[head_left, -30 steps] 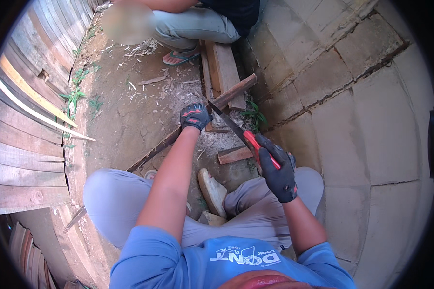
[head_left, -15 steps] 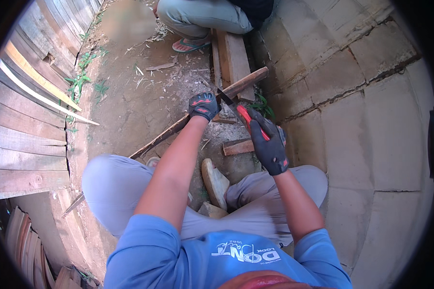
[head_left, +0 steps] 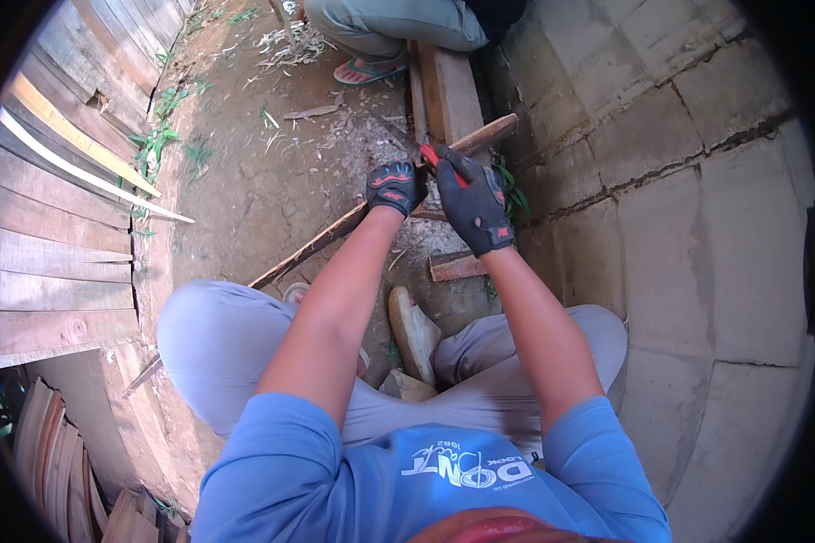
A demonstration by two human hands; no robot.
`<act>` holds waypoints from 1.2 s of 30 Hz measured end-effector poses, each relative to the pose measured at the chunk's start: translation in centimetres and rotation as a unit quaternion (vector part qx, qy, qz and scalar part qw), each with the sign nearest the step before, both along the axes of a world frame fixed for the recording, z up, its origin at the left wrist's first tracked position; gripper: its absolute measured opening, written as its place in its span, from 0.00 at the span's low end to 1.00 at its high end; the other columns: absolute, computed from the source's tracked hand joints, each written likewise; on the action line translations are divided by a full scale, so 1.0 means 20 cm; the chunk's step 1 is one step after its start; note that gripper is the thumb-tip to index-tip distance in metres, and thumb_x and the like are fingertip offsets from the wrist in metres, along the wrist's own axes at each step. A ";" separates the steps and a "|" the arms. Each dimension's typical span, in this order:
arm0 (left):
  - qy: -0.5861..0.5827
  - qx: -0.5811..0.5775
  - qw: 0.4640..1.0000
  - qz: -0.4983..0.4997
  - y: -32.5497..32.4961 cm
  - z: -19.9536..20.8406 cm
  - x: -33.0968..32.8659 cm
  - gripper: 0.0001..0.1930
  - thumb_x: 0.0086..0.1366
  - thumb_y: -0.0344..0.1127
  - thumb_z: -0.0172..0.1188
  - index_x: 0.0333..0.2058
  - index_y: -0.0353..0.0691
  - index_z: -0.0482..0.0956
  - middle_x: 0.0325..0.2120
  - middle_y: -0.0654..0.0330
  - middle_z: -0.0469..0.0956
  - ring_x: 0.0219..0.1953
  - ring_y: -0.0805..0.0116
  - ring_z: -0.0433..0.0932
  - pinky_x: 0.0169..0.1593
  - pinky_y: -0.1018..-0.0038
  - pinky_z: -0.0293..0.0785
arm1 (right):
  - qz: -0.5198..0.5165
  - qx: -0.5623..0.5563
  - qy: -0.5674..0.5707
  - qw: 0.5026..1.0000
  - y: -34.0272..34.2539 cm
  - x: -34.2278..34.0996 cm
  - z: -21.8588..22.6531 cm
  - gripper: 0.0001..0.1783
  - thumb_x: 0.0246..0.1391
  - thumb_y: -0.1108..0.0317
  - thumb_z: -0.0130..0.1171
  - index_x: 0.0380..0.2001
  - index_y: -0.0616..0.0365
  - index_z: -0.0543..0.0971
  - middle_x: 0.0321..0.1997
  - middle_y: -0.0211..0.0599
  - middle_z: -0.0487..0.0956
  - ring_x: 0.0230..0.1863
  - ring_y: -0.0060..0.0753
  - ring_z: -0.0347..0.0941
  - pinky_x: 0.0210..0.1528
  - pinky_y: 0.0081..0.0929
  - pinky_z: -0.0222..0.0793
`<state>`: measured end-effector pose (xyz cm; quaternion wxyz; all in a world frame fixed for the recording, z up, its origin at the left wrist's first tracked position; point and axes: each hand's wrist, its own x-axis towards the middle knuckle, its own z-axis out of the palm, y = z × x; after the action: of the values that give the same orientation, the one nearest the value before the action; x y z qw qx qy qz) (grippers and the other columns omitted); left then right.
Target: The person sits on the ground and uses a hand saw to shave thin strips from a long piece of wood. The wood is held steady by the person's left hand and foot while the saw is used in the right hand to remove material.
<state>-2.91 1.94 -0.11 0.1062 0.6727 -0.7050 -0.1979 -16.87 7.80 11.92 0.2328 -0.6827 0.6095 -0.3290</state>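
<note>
"What's the biggest thing here?"

"The block wall (head_left: 670, 271) along the right. Next the ground (head_left: 244, 208), then 1 co-worker (head_left: 394, 27) crouching at the top, and the beam (head_left: 451, 95) beside that person."

"And the plank?"

"The plank (head_left: 484, 134) slants across in front of the wearer, its far end crossing over the beam's near end."

"What's just changed there?"

"The right hand (head_left: 474, 204) is farther forward than a moment ago, now just beside the left hand (head_left: 394, 185), and the saw (head_left: 430, 154) reaches well past the plank. I'd judge that the forward part of a stroke. Whether the wood is cut through, I can't tell; the hands cover that spot."

"How does the plank look?"

"Long, narrow, brown and rough, with a darker side along its lower-left stretch."

"The hands?"

"There are 2, both in black gloves with red marks. The left curls down over the plank, clasping it; the right wraps round the saw's handle."

"And the saw?"

"Red handle, dark blade pointing up and to the left. Its teeth are too small to make out."
</note>
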 end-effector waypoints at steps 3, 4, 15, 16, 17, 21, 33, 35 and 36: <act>0.004 0.006 1.000 0.002 -0.01 0.03 0.01 0.20 0.72 0.53 0.59 0.51 0.50 0.90 0.48 0.49 0.90 0.50 0.49 0.89 0.54 0.54 0.84 | -0.034 -0.022 0.032 0.999 -0.12 0.12 -0.10 0.24 0.68 0.53 0.56 0.58 0.54 0.88 0.55 0.53 0.88 0.57 0.60 0.84 0.63 0.47 0.78; -0.009 0.005 1.000 0.001 -0.04 0.02 0.02 0.20 0.71 0.54 0.60 0.51 0.52 0.90 0.48 0.50 0.90 0.51 0.49 0.89 0.54 0.53 0.84 | -0.041 -0.033 0.037 0.998 -0.18 0.15 -0.11 0.23 0.68 0.53 0.56 0.54 0.53 0.89 0.52 0.53 0.88 0.55 0.63 0.83 0.62 0.51 0.78; -0.018 -0.014 1.000 0.005 0.02 -0.04 0.01 0.24 0.73 0.60 0.56 0.56 0.55 0.87 0.50 0.54 0.90 0.53 0.52 0.89 0.55 0.54 0.83 | -0.025 0.031 0.097 0.994 -0.34 0.22 -0.07 0.22 0.67 0.52 0.53 0.50 0.52 0.89 0.54 0.54 0.86 0.57 0.63 0.82 0.63 0.54 0.77; -0.021 -0.011 1.000 0.009 0.03 -0.04 -0.01 0.24 0.73 0.60 0.56 0.55 0.55 0.88 0.49 0.54 0.90 0.52 0.52 0.89 0.55 0.55 0.83 | -0.018 0.046 0.083 0.995 -0.33 0.20 -0.05 0.22 0.67 0.52 0.53 0.50 0.52 0.89 0.55 0.54 0.86 0.58 0.63 0.82 0.63 0.54 0.76; -0.022 -0.007 1.000 0.017 0.04 -0.04 -0.02 0.23 0.73 0.60 0.56 0.54 0.55 0.89 0.47 0.54 0.90 0.51 0.52 0.89 0.54 0.55 0.84 | -0.007 0.063 0.071 0.995 -0.31 0.18 -0.02 0.22 0.67 0.53 0.53 0.50 0.53 0.89 0.55 0.54 0.86 0.58 0.62 0.82 0.64 0.54 0.76; 0.017 -0.081 0.996 0.036 0.11 -0.04 -0.09 0.13 0.70 0.47 0.62 0.43 0.49 0.89 0.40 0.49 0.90 0.44 0.53 0.90 0.46 0.54 0.83 | -0.019 0.016 0.029 0.999 -0.17 0.03 -0.11 0.24 0.68 0.50 0.56 0.56 0.49 0.89 0.59 0.50 0.86 0.61 0.59 0.81 0.68 0.49 0.74; 0.091 -0.055 0.987 0.123 0.21 0.00 -0.12 0.28 0.58 0.48 0.72 0.53 0.38 0.82 0.49 0.47 0.84 0.54 0.47 0.84 0.60 0.53 0.77 | 0.022 -0.001 -0.110 0.994 0.08 -0.13 -0.30 0.23 0.77 0.58 0.55 0.66 0.54 0.83 0.64 0.47 0.86 0.66 0.45 0.81 0.68 0.40 0.73; 0.109 0.045 0.987 0.111 0.16 0.06 -0.07 0.32 0.56 0.50 0.74 0.56 0.38 0.82 0.55 0.45 0.84 0.60 0.47 0.83 0.64 0.54 0.77 | 0.026 -0.029 -0.068 0.997 0.09 -0.13 -0.30 0.23 0.77 0.59 0.54 0.66 0.56 0.83 0.63 0.48 0.86 0.64 0.43 0.83 0.66 0.39 0.75; 0.104 0.071 0.988 0.091 0.16 0.07 -0.05 0.32 0.56 0.50 0.74 0.56 0.38 0.82 0.56 0.44 0.84 0.60 0.47 0.84 0.65 0.54 0.77 | 0.030 -0.044 -0.047 0.997 0.10 -0.12 -0.30 0.23 0.77 0.60 0.54 0.67 0.57 0.82 0.63 0.48 0.86 0.63 0.42 0.83 0.65 0.38 0.76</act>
<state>-3.88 5.09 1.26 0.1483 0.7156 -0.6100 -0.3062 -19.31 9.80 5.99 0.2409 -0.6941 0.5620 -0.3800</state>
